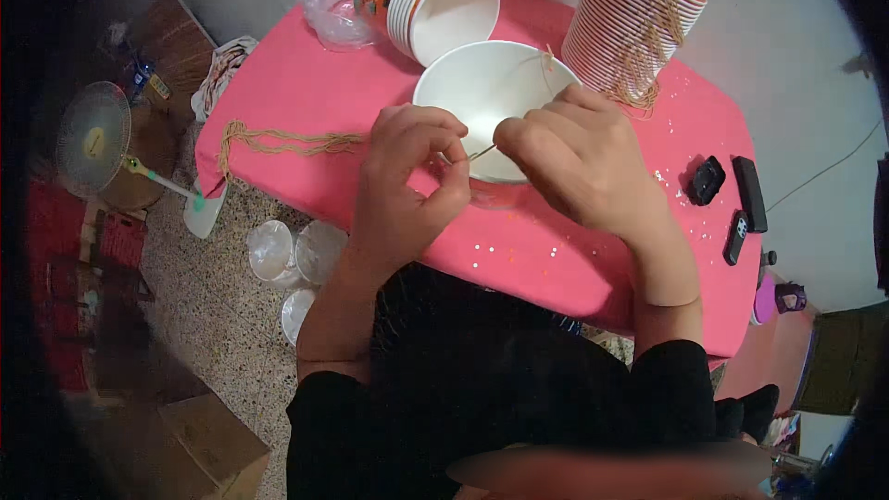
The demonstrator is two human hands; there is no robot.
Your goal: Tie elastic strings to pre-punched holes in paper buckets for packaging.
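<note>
Both grips pinch one thin tan string (482,152), stretched short between left hand (407,176) and right hand (579,162). String runs left-to-right across the near rim of the white paper cup (491,97). Right hand sits nearer the cup.

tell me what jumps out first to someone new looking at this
The bright pink table fills the middle, with a white paper cup on it. Just in front, the left hand and right hand pinch a thin tan string between them. A tall cup stack leans at upper right.
</note>
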